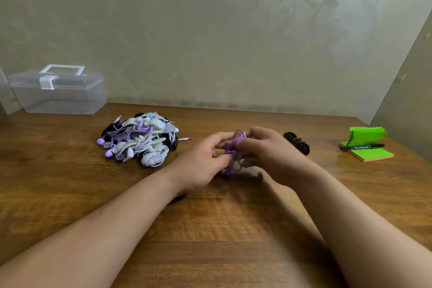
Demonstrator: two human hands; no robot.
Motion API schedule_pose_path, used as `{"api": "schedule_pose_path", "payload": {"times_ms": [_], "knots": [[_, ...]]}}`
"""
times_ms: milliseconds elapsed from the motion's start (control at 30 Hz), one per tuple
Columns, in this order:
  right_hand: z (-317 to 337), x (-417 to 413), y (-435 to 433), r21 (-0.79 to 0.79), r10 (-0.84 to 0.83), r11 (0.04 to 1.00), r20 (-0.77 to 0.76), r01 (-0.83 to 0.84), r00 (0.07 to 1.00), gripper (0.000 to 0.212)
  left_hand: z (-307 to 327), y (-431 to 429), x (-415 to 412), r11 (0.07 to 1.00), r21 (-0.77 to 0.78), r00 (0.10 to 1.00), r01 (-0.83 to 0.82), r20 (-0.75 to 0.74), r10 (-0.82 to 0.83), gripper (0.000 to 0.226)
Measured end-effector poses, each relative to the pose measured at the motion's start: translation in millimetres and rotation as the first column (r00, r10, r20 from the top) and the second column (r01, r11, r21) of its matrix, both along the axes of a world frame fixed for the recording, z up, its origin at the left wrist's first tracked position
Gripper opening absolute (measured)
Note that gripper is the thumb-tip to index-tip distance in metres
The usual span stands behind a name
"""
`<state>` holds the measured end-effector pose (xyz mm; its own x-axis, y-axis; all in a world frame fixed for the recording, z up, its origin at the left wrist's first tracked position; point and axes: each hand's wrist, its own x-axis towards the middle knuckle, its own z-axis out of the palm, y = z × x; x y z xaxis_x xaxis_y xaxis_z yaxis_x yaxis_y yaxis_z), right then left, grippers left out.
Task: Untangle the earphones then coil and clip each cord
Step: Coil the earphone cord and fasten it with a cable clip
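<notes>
A purple earphone cord [235, 152] hangs in loops between both hands just above the middle of the wooden table [210, 229]. My left hand [201, 161] pinches the cord from the left. From the right, my right hand [264, 149] holds its upper loops with curled fingers. A pile of white, purple and black earphones [138, 140] lies on the table to the left of my hands; many look coiled. A small black heap, probably clips [297, 142], sits just behind my right hand.
A clear plastic box with a white handle [58, 91] stands at the back left against the wall. Green sticky notes [367, 147] with a black marker [361, 146] on them lie at the right edge.
</notes>
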<state>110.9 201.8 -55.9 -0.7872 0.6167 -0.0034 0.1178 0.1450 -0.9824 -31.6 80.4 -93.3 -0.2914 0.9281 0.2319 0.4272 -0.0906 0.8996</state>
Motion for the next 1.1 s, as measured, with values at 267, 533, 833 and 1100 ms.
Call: {"api": "schedule_pose_path", "payload": {"times_ms": [267,533,833,1100], "knots": [[-16,7,17,-0.053,-0.063,0.997,-0.085,0.059,0.994,0.032,5,-4,-3,0.994,-0.031,0.979,-0.104,0.173,0.108,0.014],[-13,11,25,-0.016,-0.04,0.999,-0.115,0.038,0.993,0.015,13,-5,0,0.998,0.028,0.77,-0.055,0.638,0.024,0.024],[4,30,25,0.458,0.022,0.883,0.175,-0.102,0.984,0.031,14,-2,-7,0.966,0.063,0.644,-0.251,0.756,0.118,0.008],[14,31,21,0.406,-0.04,0.909,-0.141,0.095,0.989,0.032,3,-2,-3,0.885,-0.043,0.88,-0.463,-0.144,0.453,0.053]]}}
